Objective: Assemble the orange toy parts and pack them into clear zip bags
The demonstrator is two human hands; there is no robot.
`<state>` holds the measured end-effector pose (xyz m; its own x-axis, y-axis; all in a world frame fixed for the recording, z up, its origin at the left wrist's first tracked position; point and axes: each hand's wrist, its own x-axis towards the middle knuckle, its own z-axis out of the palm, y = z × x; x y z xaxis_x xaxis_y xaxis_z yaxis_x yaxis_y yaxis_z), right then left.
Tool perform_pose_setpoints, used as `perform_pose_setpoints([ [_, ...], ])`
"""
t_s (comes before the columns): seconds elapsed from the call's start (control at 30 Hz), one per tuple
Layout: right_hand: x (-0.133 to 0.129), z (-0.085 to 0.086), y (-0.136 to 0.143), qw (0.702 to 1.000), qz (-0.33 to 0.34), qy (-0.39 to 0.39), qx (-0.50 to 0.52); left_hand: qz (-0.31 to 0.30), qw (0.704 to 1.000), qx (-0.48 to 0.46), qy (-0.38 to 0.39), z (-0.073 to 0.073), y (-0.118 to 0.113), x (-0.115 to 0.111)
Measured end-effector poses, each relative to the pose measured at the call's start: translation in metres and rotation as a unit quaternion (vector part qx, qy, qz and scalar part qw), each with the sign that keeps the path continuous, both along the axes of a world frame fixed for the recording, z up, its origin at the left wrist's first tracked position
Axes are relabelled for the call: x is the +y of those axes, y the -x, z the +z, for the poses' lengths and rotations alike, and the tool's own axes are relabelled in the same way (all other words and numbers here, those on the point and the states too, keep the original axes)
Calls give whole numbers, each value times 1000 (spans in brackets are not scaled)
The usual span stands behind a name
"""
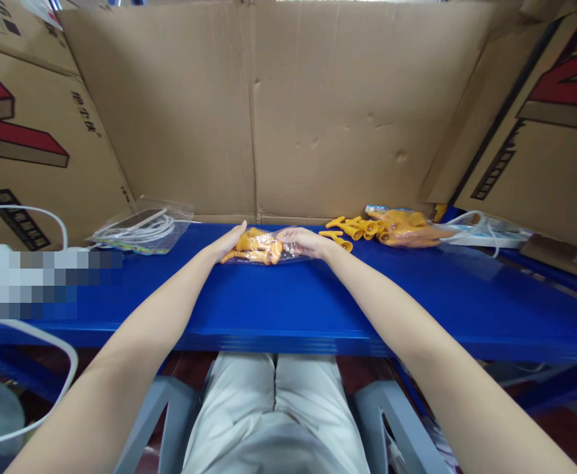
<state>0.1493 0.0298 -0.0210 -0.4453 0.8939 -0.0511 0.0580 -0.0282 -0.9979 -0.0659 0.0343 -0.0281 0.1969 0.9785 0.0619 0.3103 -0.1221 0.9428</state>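
A clear plastic bag with several orange-yellow pieces inside (253, 248) lies on the blue table (273, 303), between my two hands. My left hand (228, 243) rests against the bag's left end, its thumb pointing up and the other fingers mostly hidden. At the right end, my right hand (309, 242) has its fingers closed on the bag's clear plastic. Several loose orange-yellow pieces (362, 227) lie to the right of my right hand, beside another filled clear bag (407, 228).
Cardboard panels (367, 112) stand behind and at both sides. A bagged white cable (150, 227) lies at the back left. White cables and a power strip (491, 234) are at the right. A white cable (66, 349) loops over the left edge.
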Motion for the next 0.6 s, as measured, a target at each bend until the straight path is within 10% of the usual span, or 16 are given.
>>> perform_pose_setpoints([
  [0.6, 1, 4, -1, 998, -57, 31, 7, 127, 980, 101, -112, -11, 6, 22],
])
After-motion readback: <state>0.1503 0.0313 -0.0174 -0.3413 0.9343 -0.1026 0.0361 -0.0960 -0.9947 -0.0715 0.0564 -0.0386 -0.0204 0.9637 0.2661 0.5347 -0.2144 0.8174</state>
